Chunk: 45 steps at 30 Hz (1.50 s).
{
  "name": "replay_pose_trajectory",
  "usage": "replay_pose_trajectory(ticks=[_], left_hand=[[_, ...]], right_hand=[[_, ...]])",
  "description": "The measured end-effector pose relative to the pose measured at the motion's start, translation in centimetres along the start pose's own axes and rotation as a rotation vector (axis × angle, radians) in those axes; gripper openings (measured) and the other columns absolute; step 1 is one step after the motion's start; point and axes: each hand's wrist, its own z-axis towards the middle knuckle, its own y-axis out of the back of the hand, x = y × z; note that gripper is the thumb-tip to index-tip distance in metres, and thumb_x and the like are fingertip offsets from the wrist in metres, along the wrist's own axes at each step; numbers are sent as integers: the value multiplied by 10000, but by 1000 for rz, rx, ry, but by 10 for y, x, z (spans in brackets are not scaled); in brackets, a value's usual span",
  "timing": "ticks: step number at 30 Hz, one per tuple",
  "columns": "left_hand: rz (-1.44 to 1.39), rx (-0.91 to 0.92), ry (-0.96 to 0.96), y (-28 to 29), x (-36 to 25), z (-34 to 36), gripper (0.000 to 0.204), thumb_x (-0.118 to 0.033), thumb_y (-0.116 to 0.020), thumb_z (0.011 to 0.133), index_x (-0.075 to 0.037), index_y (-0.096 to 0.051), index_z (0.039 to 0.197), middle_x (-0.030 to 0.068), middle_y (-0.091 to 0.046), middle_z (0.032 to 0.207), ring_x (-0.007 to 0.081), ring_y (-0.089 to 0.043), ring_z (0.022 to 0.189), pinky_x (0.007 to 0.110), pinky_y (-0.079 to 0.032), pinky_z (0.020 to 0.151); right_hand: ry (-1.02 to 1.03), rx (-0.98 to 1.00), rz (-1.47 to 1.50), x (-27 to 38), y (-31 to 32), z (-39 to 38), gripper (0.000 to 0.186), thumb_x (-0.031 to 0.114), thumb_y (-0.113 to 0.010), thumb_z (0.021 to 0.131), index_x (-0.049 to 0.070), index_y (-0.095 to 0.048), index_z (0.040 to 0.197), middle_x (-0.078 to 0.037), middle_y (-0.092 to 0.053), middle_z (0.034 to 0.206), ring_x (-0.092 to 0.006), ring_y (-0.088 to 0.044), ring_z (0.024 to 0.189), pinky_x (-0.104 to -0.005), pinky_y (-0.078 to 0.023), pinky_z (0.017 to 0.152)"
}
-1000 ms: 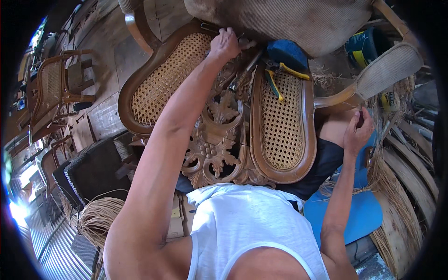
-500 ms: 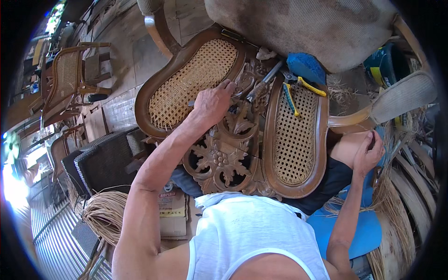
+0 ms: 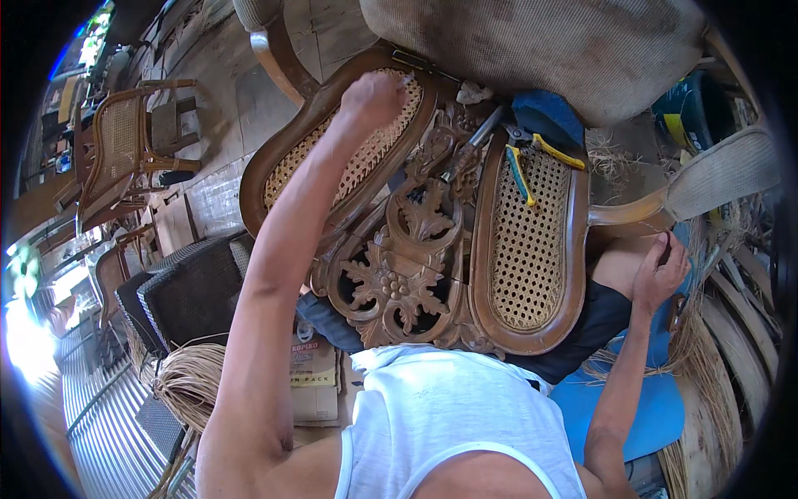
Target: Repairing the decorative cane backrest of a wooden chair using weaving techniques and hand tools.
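Note:
My left hand (image 3: 376, 98) is closed over the far end of the left woven cane panel (image 3: 366, 170), which is set in a carved wooden chair back. A small pale tip shows beside its fingers, but I cannot make out what it holds. My right hand (image 3: 661, 274) rests by my right knee, fingers loosely bent and apart, holding nothing. Yellow-and-teal-handled pliers (image 3: 522, 175) lie on the right cane panel (image 3: 532, 258). Between the panels is an openwork leaf carving (image 3: 395, 283). A metal-shafted tool (image 3: 482, 129) lies across its far part.
A blue lump (image 3: 549, 121) sits at the far end of the right panel. Beyond it is a fabric-covered chair part (image 3: 540, 50). A coil of cane strands (image 3: 189, 378) lies to my left, with another cane chair (image 3: 116, 150) farther off. A dark bucket (image 3: 690, 112) stands at the far right.
My left hand has moved away from me, from the panel's inner edge beside the carving to its far end. My right hand has stayed by the knee.

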Motion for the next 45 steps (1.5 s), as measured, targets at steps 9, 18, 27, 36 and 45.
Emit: replay_pose_trajectory(ticks=[9, 18, 27, 36, 45], left_hand=[[-229, 282, 339, -20, 5, 75, 200, -300, -794, 664, -102, -767, 671, 55, -721, 701, 154, -694, 685, 317, -568, 665], [-203, 369, 417, -18, -1, 94, 192, -316, -814, 658, -139, -744, 632, -17, -675, 628, 106, -633, 606, 295, -546, 624], [-178, 503, 389, -23, -14, 108, 192, -322, -766, 770, -142, -756, 703, -36, -708, 659, 62, -637, 634, 294, -535, 620], [-16, 299, 369, -21, -21, 84, 206, -278, -679, 838, -111, -750, 936, 88, -744, 937, 210, -706, 842, 390, -561, 764], [-26, -36, 64, -60, -24, 24, 327, -285, -451, 982, -8, -541, 1130, 264, -688, 994, 414, -664, 979, 508, -511, 853]], right_hand=[[4, 20, -36, -4, 0, -1, 265, 272, -568, 987, 35, -674, 1040, -111, -664, 1012, -314, -588, 962, -407, -417, 898], [-27, 44, -45, -3, 2, -2, 266, 275, -571, 988, 32, -668, 1035, -124, -653, 1025, -330, -574, 985, -430, -415, 901], [-31, 36, -24, -6, 2, -2, 260, 263, -578, 984, 24, -667, 1031, -129, -655, 1026, -333, -574, 980, -431, -415, 886], [26, -3, 18, 2, 3, 2, 208, 236, -601, 974, 42, -674, 993, -102, -663, 983, -304, -572, 941, -422, -420, 872], [-207, -17, 207, 3, 13, -5, 198, 201, -566, 998, 34, -647, 1069, -102, -660, 1027, -249, -566, 1010, -377, -432, 912]])
